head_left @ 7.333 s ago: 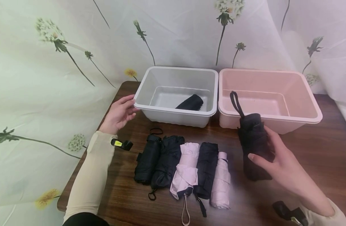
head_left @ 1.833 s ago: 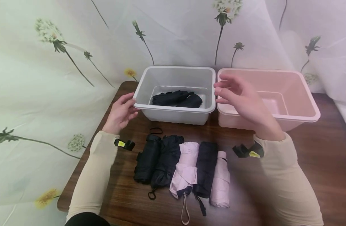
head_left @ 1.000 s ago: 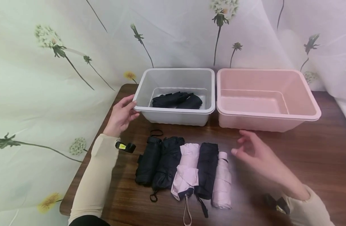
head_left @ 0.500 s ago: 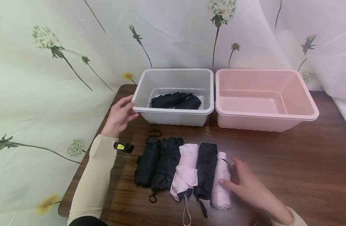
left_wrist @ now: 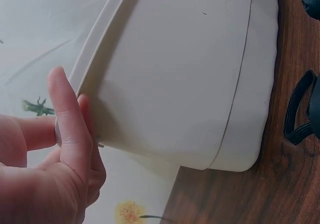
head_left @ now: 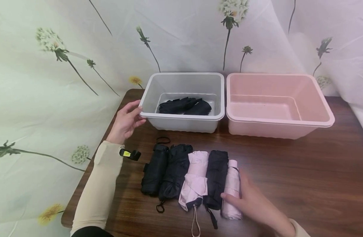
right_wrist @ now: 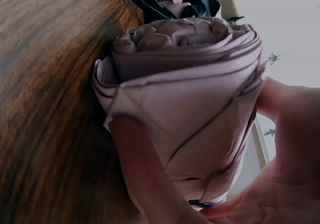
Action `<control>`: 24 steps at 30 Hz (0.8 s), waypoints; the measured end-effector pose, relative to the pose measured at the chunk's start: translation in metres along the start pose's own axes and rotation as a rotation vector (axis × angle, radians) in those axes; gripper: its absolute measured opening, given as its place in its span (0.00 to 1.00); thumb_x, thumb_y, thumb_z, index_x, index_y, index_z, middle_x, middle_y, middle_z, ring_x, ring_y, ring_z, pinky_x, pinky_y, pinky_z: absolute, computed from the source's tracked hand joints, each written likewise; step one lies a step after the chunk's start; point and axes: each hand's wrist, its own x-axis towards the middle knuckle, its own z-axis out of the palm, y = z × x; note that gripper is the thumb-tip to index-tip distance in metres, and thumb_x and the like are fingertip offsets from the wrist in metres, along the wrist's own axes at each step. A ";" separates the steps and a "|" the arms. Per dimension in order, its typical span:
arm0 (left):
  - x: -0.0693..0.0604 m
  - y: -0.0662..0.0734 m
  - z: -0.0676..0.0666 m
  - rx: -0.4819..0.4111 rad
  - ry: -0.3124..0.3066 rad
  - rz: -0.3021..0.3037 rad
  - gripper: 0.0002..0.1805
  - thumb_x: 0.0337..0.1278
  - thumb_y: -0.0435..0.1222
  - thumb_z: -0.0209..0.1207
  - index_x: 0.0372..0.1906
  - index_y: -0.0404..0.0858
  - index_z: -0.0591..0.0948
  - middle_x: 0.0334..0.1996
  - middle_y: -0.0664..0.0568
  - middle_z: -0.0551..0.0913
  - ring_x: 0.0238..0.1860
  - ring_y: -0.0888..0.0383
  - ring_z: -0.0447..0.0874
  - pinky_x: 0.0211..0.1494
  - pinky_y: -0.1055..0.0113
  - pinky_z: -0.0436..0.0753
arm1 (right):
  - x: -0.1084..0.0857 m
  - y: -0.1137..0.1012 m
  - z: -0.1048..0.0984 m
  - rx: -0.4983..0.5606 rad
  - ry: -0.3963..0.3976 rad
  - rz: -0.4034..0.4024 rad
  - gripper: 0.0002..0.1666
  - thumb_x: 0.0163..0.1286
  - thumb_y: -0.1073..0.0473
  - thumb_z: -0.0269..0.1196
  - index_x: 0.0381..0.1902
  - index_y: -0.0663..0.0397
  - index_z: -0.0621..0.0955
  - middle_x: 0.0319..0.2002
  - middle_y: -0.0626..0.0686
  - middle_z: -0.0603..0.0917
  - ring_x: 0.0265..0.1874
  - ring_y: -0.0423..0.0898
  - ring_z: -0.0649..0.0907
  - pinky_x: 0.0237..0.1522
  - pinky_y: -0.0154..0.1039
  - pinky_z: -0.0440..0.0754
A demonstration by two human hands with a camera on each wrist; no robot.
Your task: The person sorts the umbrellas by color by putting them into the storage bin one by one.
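Slim pink umbrella (head_left: 233,183): lay on the table at the right end of a row, its long axis running away from the person, narrow capped end toward the bins and wider folded end toward the person.
Floral cloth (head_left: 187,39): hung behind the table, printed with dandelions.
Brown table (head_left: 318,164): wood-grained, under everything.
Pink bin (head_left: 276,130): stood at the back right.
Grey bin (head_left: 181,124): stood just left of the pink one, with two dark bundles (head_left: 175,106) inside.
Right hand (head_left: 258,204): held the slim umbrella, thumb across its top and a finger on its opposite side, the grip about as wide as the roll.
Left hand (head_left: 123,121): pinched the grey bin's left rim narrowly.
Other umbrellas: from the left, smooth black (head_left: 154,171), crinkled black (head_left: 175,171), wider pink (head_left: 196,168) and black (head_left: 216,177), side by side.
Pale strap (head_left: 194,220): trailed from the wider pink one toward the person.
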 end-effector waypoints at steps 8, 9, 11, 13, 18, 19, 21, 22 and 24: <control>-0.001 0.001 0.000 0.024 0.004 0.011 0.25 0.68 0.38 0.55 0.68 0.43 0.68 0.54 0.44 0.70 0.31 0.62 0.80 0.35 0.74 0.86 | 0.002 0.000 0.000 0.032 0.002 0.024 0.61 0.56 0.42 0.69 0.74 0.62 0.49 0.58 0.67 0.74 0.46 0.51 0.80 0.50 0.51 0.81; -0.002 0.001 0.001 0.028 0.004 0.013 0.25 0.68 0.38 0.55 0.68 0.43 0.68 0.54 0.44 0.70 0.31 0.62 0.80 0.35 0.74 0.86 | 0.002 0.001 0.000 0.031 0.000 0.026 0.60 0.56 0.43 0.69 0.74 0.62 0.50 0.58 0.67 0.74 0.46 0.50 0.80 0.50 0.50 0.81; -0.002 0.002 0.001 0.037 0.003 0.019 0.25 0.68 0.38 0.55 0.68 0.43 0.68 0.55 0.44 0.70 0.31 0.62 0.80 0.35 0.73 0.86 | 0.003 0.001 0.000 0.031 -0.005 0.038 0.59 0.55 0.45 0.69 0.74 0.61 0.51 0.55 0.65 0.77 0.43 0.48 0.81 0.47 0.47 0.81; -0.003 0.002 0.002 0.044 0.004 0.024 0.25 0.68 0.38 0.55 0.68 0.42 0.68 0.55 0.44 0.70 0.31 0.62 0.80 0.35 0.73 0.86 | 0.004 0.001 -0.001 0.034 -0.010 0.043 0.58 0.55 0.47 0.69 0.73 0.60 0.51 0.52 0.63 0.78 0.40 0.46 0.81 0.44 0.45 0.81; -0.003 0.002 0.003 0.047 0.018 0.034 0.25 0.68 0.38 0.55 0.68 0.42 0.68 0.54 0.43 0.70 0.29 0.63 0.80 0.34 0.73 0.86 | 0.005 0.004 -0.002 0.063 -0.009 0.042 0.56 0.55 0.50 0.69 0.73 0.63 0.52 0.47 0.60 0.81 0.35 0.44 0.81 0.40 0.41 0.81; -0.003 0.001 0.003 0.048 0.020 0.036 0.25 0.68 0.38 0.55 0.68 0.42 0.69 0.54 0.43 0.70 0.29 0.63 0.80 0.34 0.73 0.86 | 0.006 0.005 -0.001 0.077 -0.008 0.041 0.56 0.54 0.51 0.69 0.73 0.64 0.52 0.45 0.59 0.81 0.34 0.43 0.81 0.39 0.40 0.81; -0.004 0.001 0.004 0.052 0.021 0.038 0.25 0.68 0.37 0.55 0.68 0.41 0.69 0.53 0.43 0.70 0.29 0.63 0.79 0.34 0.73 0.86 | 0.006 0.007 -0.001 0.110 -0.005 0.045 0.56 0.54 0.54 0.69 0.73 0.64 0.52 0.40 0.57 0.82 0.31 0.42 0.81 0.36 0.38 0.81; -0.004 0.000 0.003 0.052 0.020 0.038 0.25 0.68 0.37 0.55 0.67 0.41 0.69 0.53 0.43 0.70 0.29 0.63 0.79 0.34 0.73 0.86 | 0.006 0.008 -0.001 0.132 -0.007 0.050 0.56 0.54 0.55 0.69 0.73 0.65 0.51 0.38 0.56 0.83 0.30 0.42 0.81 0.35 0.37 0.81; -0.004 0.000 0.003 0.057 0.016 0.037 0.25 0.68 0.37 0.55 0.67 0.41 0.69 0.52 0.44 0.70 0.29 0.62 0.80 0.35 0.73 0.86 | 0.006 0.010 -0.002 0.161 -0.010 0.063 0.57 0.54 0.56 0.68 0.73 0.65 0.50 0.36 0.55 0.83 0.27 0.41 0.81 0.32 0.36 0.81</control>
